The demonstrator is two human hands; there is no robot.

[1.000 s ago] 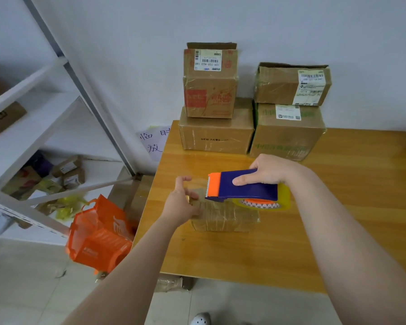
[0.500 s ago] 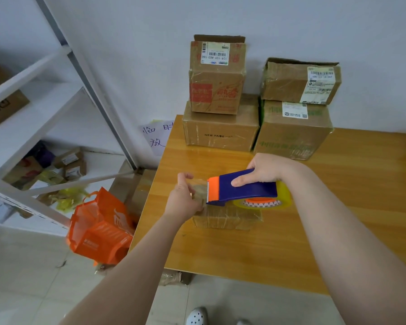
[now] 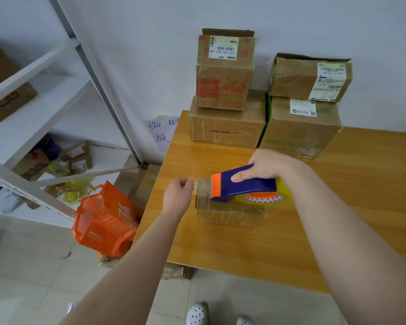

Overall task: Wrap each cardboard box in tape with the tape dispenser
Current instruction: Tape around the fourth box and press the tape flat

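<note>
Nearest on the wooden table (image 3: pixel 220 249), close to its left edge, lies the small cardboard box (image 3: pixel 230 213), already glossy with wrap. No hand holds it down, so I judge that a firm pull on the tape could drag or lift it toward that edge. Just above its left end, the left hand (image 3: pixel 178 192) has its fingers curled, thumb and fingertips pinching the free end of the tape strip (image 3: pixel 202 186). The strip is short and drawn off in the air, so it may fold onto itself, cling to the fingers, or land skewed. The toothed orange cutter also sits close to those fingertips. The right hand (image 3: pixel 261 166) is wrapped round the blue handle of the tape dispenser (image 3: pixel 244 184), fingers curled over it. Whether the dispenser touches the box top I cannot tell. Its long axis runs left to right, roughly along the table's near edge, the cutter pointing left at the pinching hand and the roll at the right end. The box's long axis lies the same way beneath it. Well beyond, the stacked boxes (image 3: pixel 225 127) stand against the wall.
</note>
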